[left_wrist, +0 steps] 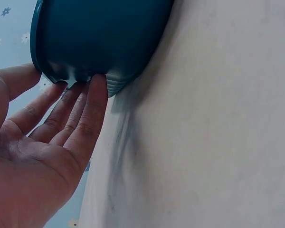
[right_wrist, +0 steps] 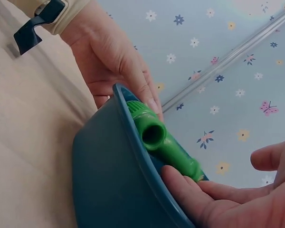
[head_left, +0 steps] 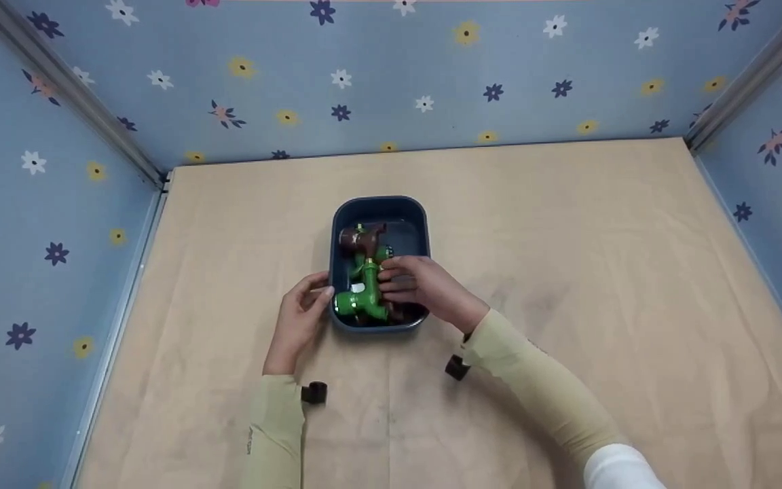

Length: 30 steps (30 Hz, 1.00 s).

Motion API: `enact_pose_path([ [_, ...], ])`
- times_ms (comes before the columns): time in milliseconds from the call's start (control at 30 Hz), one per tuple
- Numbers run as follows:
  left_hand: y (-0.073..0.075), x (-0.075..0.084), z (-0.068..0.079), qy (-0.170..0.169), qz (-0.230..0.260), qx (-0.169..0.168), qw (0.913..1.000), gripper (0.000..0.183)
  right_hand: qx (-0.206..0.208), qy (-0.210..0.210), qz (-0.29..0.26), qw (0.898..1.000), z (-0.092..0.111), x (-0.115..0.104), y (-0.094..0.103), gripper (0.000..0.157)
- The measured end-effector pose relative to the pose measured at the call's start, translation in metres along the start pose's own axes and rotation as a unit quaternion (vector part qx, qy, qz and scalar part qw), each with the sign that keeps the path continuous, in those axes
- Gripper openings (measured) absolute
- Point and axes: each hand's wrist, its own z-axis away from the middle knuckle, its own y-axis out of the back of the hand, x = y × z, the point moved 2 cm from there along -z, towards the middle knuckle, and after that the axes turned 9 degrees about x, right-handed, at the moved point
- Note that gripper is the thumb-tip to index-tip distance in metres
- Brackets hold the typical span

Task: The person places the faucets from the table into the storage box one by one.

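Note:
A dark blue plastic basin (head_left: 406, 214) holds green and brown plastic taps. One green tap (head_left: 369, 288) lies lengthwise near the left side, its round open outlet facing the camera in the right wrist view. Beyond it lies a brown tap (head_left: 362, 240). My left hand (head_left: 299, 316) touches the basin's left side, thumb at the rim and fairly straight fingers against the outer wall. My right hand (head_left: 432, 288) reaches over the right rim, fingers extended beside the green tap and thumb apart. Other pieces underneath are partly hidden.
Tan paper or cloth covers the table (head_left: 567, 224) around the basin. Flower-patterned blue panels (head_left: 425, 75) stand at the back and both sides, with metal posts (head_left: 737, 88) in the corners. Small black devices (head_left: 315, 392) sit at both wrists.

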Motion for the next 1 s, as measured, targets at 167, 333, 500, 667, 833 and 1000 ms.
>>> enact_pose_path([
  [167,0.002,0.0,0.0,0.007,0.0,-0.001,1.0,0.037,-0.014,0.002,-0.011,1.0,0.004,-0.002,0.005,0.043],
  [333,0.0,0.001,0.0,0.004,-0.008,-0.003,1.0,0.037,-0.028,0.031,-0.014,0.999,0.015,-0.004,0.021,0.042],
  [500,-0.002,0.002,-0.001,0.011,-0.011,-0.01,0.9998,0.037,-0.018,0.059,-0.005,0.998,0.035,-0.005,0.045,0.039],
  [667,0.0,-0.007,-0.007,0.016,-0.016,-0.008,0.9997,0.038,0.0,0.086,0.014,0.996,0.051,-0.005,0.065,0.036],
  [833,0.003,-0.02,-0.014,-0.012,-0.04,0.002,0.9991,0.038,0.023,0.123,0.057,0.991,0.061,-0.005,0.082,0.028],
  [1000,0.008,-0.021,-0.011,-0.031,-0.114,0.011,0.993,0.035,0.043,0.142,0.133,0.98,0.068,0.003,0.101,0.025],
])
